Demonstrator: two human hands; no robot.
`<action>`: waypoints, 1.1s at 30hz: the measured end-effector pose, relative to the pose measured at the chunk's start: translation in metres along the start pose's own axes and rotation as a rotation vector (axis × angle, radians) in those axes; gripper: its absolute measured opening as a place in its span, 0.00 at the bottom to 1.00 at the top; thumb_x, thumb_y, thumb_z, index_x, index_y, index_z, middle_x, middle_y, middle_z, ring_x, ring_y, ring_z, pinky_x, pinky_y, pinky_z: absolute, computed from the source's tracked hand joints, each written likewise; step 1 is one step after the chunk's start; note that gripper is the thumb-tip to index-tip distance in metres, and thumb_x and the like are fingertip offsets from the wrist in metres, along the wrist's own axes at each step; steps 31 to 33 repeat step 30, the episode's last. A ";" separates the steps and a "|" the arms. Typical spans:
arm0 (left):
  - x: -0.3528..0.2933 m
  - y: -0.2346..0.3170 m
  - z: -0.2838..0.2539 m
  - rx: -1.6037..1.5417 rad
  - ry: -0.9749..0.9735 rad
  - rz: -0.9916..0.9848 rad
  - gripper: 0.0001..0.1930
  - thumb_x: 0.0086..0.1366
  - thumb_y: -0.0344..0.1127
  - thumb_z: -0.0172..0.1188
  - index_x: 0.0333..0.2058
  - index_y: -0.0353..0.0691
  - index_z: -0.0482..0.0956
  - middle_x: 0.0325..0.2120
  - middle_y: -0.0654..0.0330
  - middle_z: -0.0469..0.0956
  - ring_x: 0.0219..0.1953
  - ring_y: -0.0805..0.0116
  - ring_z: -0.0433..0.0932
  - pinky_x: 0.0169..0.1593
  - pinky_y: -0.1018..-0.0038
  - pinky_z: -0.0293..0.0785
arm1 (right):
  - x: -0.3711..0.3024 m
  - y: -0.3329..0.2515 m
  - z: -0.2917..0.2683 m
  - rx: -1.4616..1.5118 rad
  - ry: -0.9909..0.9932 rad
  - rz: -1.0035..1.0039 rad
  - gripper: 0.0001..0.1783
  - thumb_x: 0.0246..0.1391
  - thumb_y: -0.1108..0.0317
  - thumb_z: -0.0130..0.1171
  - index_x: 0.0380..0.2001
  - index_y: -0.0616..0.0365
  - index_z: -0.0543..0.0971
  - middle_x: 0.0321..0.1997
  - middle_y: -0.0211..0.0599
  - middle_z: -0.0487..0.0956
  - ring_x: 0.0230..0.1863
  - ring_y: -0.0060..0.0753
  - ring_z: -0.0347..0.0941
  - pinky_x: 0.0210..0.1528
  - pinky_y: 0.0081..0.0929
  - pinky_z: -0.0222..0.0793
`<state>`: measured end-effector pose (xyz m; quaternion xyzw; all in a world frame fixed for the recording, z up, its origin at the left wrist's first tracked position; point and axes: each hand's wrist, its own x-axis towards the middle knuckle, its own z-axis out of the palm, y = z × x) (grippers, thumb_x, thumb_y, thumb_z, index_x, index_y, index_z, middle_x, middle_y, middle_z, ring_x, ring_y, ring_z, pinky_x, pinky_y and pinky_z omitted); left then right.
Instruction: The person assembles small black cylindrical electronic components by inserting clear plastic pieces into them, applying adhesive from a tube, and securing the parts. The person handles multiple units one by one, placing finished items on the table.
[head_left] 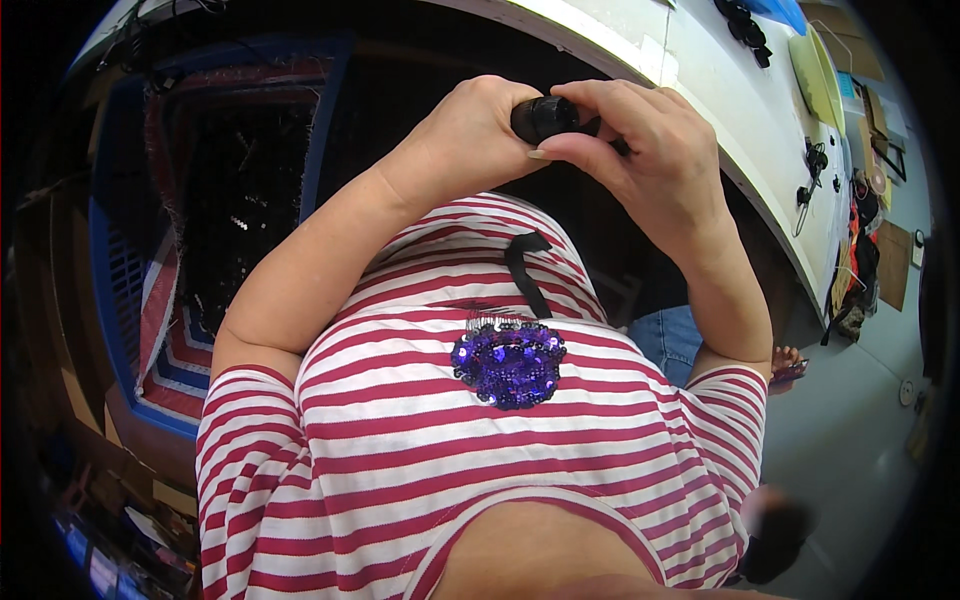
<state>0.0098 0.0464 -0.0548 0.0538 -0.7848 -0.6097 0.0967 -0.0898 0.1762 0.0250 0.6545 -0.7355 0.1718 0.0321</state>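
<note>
Above my lap, at the top middle of the head view, both hands meet at a small black, shiny, rounded cylinder (546, 120); its exact kind does not show. My left hand (487, 118) is closed against its left side, most of its fingers hidden. From the right, my right hand (645, 140) curls over it, thumb below and index finger above. A purple sequined hair comb (510, 365) with wire teeth lies on the front of my red-and-white striped shirt. Just above it a short black ribbon strip (527, 275) rests on the shirt.
A blue plastic crate (110, 270) with a striped woven lining and dark sequined pieces stands at left. Beyond my hands runs a white table edge (700, 110), with black items and a pale green basin (815, 75). Another person's hand (788, 368) shows at right.
</note>
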 end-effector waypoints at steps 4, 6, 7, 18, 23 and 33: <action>0.001 0.002 0.000 -0.013 -0.002 -0.011 0.12 0.50 0.37 0.65 0.24 0.33 0.75 0.14 0.67 0.69 0.19 0.82 0.64 0.23 0.81 0.63 | 0.000 0.000 0.001 0.057 0.008 0.006 0.18 0.39 0.57 0.63 0.32 0.55 0.75 0.24 0.29 0.76 0.26 0.33 0.73 0.32 0.26 0.65; 0.001 0.004 -0.001 -0.043 -0.009 -0.020 0.11 0.49 0.37 0.65 0.24 0.34 0.76 0.14 0.63 0.71 0.19 0.77 0.67 0.24 0.79 0.65 | 0.001 0.001 0.001 0.108 0.007 -0.006 0.17 0.39 0.58 0.63 0.32 0.55 0.75 0.24 0.30 0.76 0.25 0.33 0.72 0.31 0.26 0.66; 0.001 0.005 -0.003 -0.058 -0.017 -0.034 0.11 0.48 0.36 0.65 0.24 0.34 0.77 0.15 0.60 0.72 0.18 0.73 0.70 0.25 0.77 0.66 | 0.002 0.002 0.002 0.127 0.009 -0.023 0.17 0.39 0.59 0.64 0.32 0.56 0.75 0.24 0.30 0.76 0.25 0.34 0.72 0.31 0.26 0.66; 0.001 -0.004 -0.002 -0.020 -0.038 -0.054 0.09 0.50 0.33 0.63 0.22 0.34 0.74 0.13 0.68 0.68 0.18 0.81 0.64 0.23 0.82 0.63 | 0.002 0.001 0.006 0.178 0.005 0.091 0.17 0.39 0.58 0.65 0.28 0.58 0.76 0.21 0.35 0.75 0.21 0.32 0.72 0.25 0.25 0.67; 0.001 -0.004 -0.002 -0.036 -0.030 -0.043 0.11 0.50 0.35 0.63 0.23 0.33 0.75 0.14 0.67 0.67 0.19 0.82 0.63 0.23 0.82 0.63 | 0.003 -0.003 0.001 0.172 0.004 0.094 0.17 0.38 0.58 0.65 0.27 0.58 0.75 0.22 0.34 0.76 0.21 0.32 0.72 0.25 0.24 0.68; 0.001 -0.008 -0.001 -0.012 -0.046 -0.030 0.13 0.51 0.38 0.64 0.25 0.34 0.75 0.14 0.68 0.67 0.20 0.82 0.62 0.24 0.81 0.63 | 0.004 -0.004 0.004 0.075 -0.009 0.058 0.16 0.40 0.57 0.64 0.28 0.57 0.75 0.23 0.35 0.76 0.23 0.33 0.74 0.25 0.25 0.68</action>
